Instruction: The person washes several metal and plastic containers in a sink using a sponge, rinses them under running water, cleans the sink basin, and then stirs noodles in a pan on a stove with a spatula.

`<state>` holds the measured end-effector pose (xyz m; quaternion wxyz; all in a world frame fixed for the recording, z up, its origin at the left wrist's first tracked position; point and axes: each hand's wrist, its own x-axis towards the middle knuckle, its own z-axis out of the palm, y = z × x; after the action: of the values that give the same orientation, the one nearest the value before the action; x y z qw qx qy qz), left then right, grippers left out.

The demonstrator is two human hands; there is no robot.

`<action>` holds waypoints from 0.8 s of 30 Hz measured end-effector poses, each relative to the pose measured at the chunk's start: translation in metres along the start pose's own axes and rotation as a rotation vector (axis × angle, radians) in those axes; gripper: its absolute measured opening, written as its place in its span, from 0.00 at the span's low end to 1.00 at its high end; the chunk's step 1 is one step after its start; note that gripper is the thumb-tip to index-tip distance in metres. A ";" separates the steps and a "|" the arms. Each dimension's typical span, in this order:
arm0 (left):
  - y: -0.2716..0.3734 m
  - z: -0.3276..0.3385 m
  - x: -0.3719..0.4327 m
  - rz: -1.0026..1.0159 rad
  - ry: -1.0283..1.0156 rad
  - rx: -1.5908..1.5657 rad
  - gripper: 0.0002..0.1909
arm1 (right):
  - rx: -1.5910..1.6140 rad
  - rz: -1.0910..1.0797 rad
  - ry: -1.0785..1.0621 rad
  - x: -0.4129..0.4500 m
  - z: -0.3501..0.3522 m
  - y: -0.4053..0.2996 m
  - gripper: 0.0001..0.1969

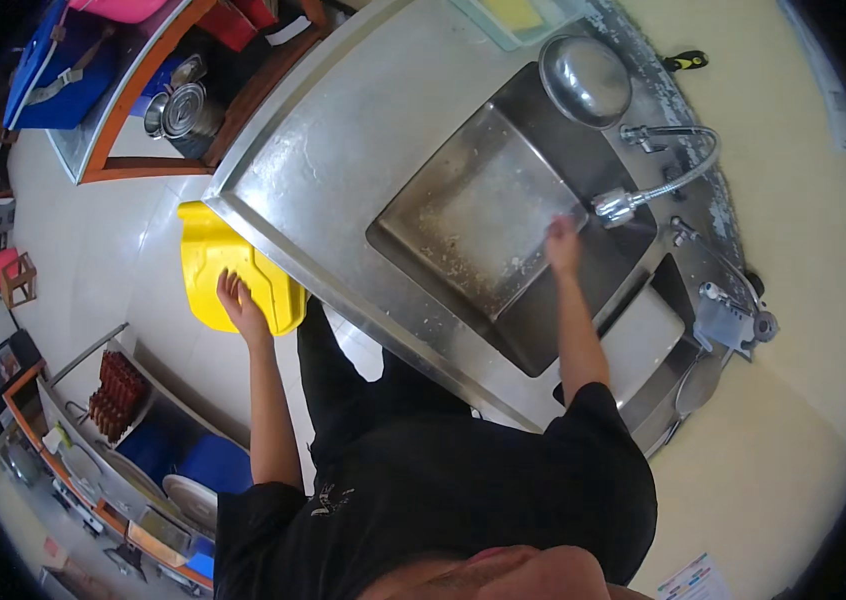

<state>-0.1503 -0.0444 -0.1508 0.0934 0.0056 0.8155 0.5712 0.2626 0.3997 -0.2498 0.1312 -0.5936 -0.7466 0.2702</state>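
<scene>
My right hand (pixel 562 241) hangs over a wet, stained stainless steel sink (pixel 479 195), near its right side. Its fingers look curled, but blur hides whether they hold anything. Beside that hand is the metal head (pixel 615 208) of a flexible-hose faucet (pixel 709 161). An overturned round metal bowl (pixel 586 81) rests at the sink's far corner. Away from the counter, my left hand (pixel 238 295) is held above a yellow plastic lid or bin (pixel 209 244), fingers apart and holding nothing.
The steel counter (pixel 303 165) has a raised edge in front of my body. A pale container (pixel 642 337) sits in a second basin at right, near a strainer (pixel 699 384). A greenish tray (pixel 479 22) stands at the top. An orange-framed shelf (pixel 100 142) holds metal pots.
</scene>
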 end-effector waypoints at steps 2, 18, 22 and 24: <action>0.042 0.046 0.005 0.162 -0.092 0.069 0.19 | 0.169 0.404 -0.242 -0.031 0.067 0.095 0.11; 0.120 0.082 -0.080 0.351 -0.242 0.126 0.13 | -0.431 -0.172 -0.236 -0.037 0.164 0.012 0.16; 0.115 0.083 -0.081 0.354 -0.241 0.151 0.10 | -0.409 -0.226 -0.193 -0.030 0.162 0.008 0.15; 0.112 0.080 -0.081 0.348 -0.237 0.151 0.10 | -0.407 -0.234 -0.320 -0.022 0.156 0.008 0.15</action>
<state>-0.0691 0.0591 -0.0613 0.0876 0.2204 0.8261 0.5112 0.1939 0.3409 -0.3793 -0.0800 -0.4672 -0.8602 0.1881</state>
